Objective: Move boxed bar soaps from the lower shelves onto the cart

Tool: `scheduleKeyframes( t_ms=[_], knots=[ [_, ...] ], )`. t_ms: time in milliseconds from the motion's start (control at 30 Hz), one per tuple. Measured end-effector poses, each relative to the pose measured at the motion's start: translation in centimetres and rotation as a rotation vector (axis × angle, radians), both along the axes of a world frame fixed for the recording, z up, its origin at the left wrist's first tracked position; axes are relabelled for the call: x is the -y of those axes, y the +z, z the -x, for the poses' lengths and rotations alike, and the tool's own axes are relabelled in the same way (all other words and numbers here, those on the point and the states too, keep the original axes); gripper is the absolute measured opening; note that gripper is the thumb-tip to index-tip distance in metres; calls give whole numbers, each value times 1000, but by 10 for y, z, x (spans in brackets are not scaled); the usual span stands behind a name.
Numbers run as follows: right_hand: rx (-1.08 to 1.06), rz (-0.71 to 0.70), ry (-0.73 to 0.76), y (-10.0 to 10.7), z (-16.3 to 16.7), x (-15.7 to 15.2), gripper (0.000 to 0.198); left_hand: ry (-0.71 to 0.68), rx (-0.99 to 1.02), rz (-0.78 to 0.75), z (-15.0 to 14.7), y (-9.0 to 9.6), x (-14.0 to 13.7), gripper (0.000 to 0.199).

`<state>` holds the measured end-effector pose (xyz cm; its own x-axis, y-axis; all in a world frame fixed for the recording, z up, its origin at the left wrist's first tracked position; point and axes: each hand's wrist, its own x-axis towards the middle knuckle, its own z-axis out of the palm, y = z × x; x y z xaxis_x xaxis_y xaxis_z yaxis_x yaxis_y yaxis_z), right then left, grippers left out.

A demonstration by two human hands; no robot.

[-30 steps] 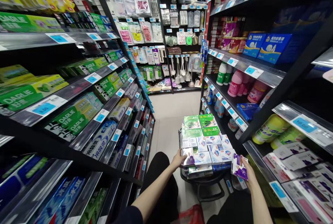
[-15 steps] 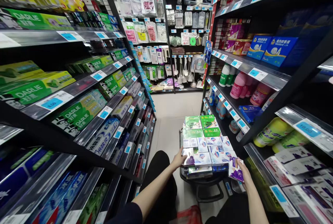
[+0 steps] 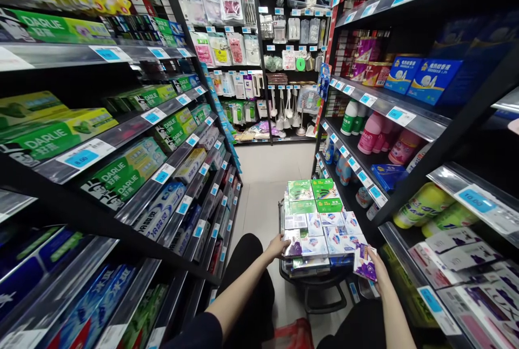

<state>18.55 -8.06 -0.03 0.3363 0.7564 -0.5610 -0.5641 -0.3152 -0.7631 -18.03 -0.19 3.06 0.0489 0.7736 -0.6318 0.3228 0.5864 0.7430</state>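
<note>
My right hand (image 3: 377, 269) is closed on a purple-and-white soap box (image 3: 365, 263), holding it tilted at the right front corner of the loaded cart (image 3: 279, 208). At the cart's left front, my left hand (image 3: 278, 246) has its fingers closed against the side of another purple-and-white soap box (image 3: 292, 244). White-and-blue soap boxes (image 3: 315, 246) lie in rows between my hands. Behind them sit green boxes (image 3: 300, 190). The fingertips on the far side of both held boxes are partly hidden.
On the left rises a shelf of toothpaste boxes (image 3: 121, 173). The right shelf holds pink bottles (image 3: 368, 134), yellow-green bottles (image 3: 421, 206) and stacked soap packs (image 3: 466, 289). A red item (image 3: 294, 334) lies on the floor between my legs. Hanging goods (image 3: 231, 49) line the aisle's end.
My right hand and its soap box have shifted slightly left and tilted a little. The left hand stays at its box on the cart.
</note>
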Motion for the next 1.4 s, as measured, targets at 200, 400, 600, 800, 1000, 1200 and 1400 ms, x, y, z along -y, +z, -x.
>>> scheduleKeyframes(
  t_ms=[200, 400, 600, 800, 1000, 1200, 1400],
  knots=[
    [-37, -12, -31, -8, 0, 2, 82, 15, 69, 61, 3, -2, 0, 21],
    [-46, -27, -27, -5, 1, -1, 76, 10, 104, 44, 3, -2, 2, 36],
    [-35, -18, -37, -2, 0, -4, 78, -65, 141, -31, 3, 4, 3, 73],
    [-29, -24, -40, 1, 1, -3, 81, -106, 113, -61, 0, 6, 2, 80],
    [-8, -16, -45, 9, 5, -4, 80, -105, 87, -82, -4, 8, 4, 80],
    [18, -37, -67, 1, 2, -7, 72, -104, 86, -89, -7, 10, 5, 80],
    [15, -30, -68, -2, 2, -9, 73, -104, 123, -66, -3, 10, 2, 81]
  ],
)
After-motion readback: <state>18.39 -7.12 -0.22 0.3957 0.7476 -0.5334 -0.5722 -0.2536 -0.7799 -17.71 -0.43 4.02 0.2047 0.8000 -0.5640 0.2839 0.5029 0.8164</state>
